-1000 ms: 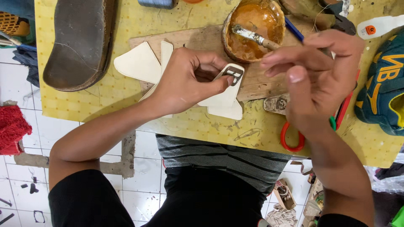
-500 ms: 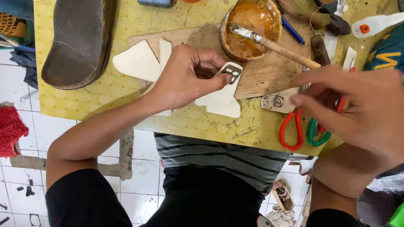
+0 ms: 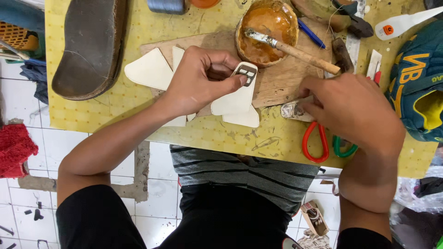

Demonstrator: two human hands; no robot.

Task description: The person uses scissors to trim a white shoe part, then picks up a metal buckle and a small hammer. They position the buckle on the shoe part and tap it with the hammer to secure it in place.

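My left hand point(image 3: 200, 78) pinches a cream leather strap point(image 3: 234, 99) with a metal buckle point(image 3: 246, 73) at its tip, held over a wooden board point(image 3: 281, 85). More cream leather pieces point(image 3: 150, 70) lie under and beside that hand. My right hand point(image 3: 353, 110) rests low on the yellow mat, fingers on a small worn grey piece point(image 3: 293, 110), over the red and green scissor handles point(image 3: 318, 143). Whether it grips anything is hidden.
A bowl of brown glue point(image 3: 267, 27) with a brush point(image 3: 295, 48) stands at the board's far edge. A dark shoe sole point(image 3: 92, 46) lies left. A blue pen point(image 3: 310, 33), tools, a white glue bottle point(image 3: 401, 23) and a teal bag point(image 3: 417, 87) sit at right.
My right hand has dropped from near the glue bowl down to the scissors and the small grey piece. The brush now lies in the bowl. My left hand kept its hold on the strap.
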